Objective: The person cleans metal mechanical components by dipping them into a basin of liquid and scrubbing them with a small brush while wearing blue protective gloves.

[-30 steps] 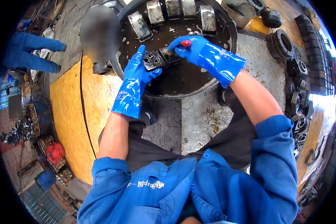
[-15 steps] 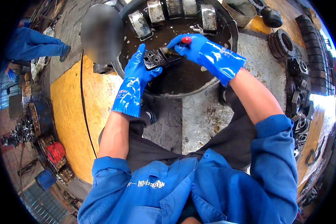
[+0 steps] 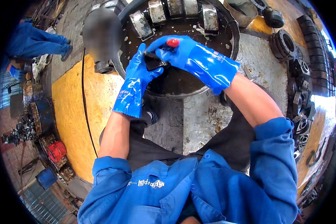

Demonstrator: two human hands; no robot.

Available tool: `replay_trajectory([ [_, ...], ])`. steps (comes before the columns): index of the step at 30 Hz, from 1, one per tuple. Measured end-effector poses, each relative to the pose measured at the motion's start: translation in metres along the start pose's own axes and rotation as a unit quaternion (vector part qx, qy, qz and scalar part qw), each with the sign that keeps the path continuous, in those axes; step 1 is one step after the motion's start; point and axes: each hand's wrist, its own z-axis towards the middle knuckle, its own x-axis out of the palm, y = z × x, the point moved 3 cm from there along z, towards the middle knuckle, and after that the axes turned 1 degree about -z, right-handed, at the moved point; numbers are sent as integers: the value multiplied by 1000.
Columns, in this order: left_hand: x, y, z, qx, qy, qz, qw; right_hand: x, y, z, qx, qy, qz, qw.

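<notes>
Over the round basin (image 3: 192,93) of dark liquid, my left hand (image 3: 136,71), in a blue rubber glove, grips a wet black metal block (image 3: 154,64) from its left side. My right hand (image 3: 181,52), gloved alike, is closed round a brush whose red handle end (image 3: 173,43) sticks up out of the fist. The bristles are at the block's upper left end, close to my left fingers, and are mostly hidden. The right glove covers much of the block's top. Several worn metal blocks (image 3: 141,25) stand along the basin's far side.
Left of the basin lies a yellow board (image 3: 67,93) with a dark line across it. A person in blue trousers (image 3: 39,39) is at far left. A grey bucket (image 3: 240,13), stacked metal rings (image 3: 283,43) and several dark machined parts (image 3: 302,71) stand at the right.
My right hand has moved left with the brush, along the block to its far left end, and now covers the holes in its top. My left hand has hardly moved.
</notes>
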Motion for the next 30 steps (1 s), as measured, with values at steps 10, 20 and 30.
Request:
replay_trajectory([
  [10, 9, 18, 12, -308, 22, -425, 851, -10, 5, -5, 62, -15, -5, 998],
  [20, 1, 10, -1, 54, 31, 229, 971, -33, -55, -2, 102, -64, 2, 993],
  [30, 4, -38, -5, 17, 26, 287, 958, -39, -113, -19, 223, -85, -54, 970],
])
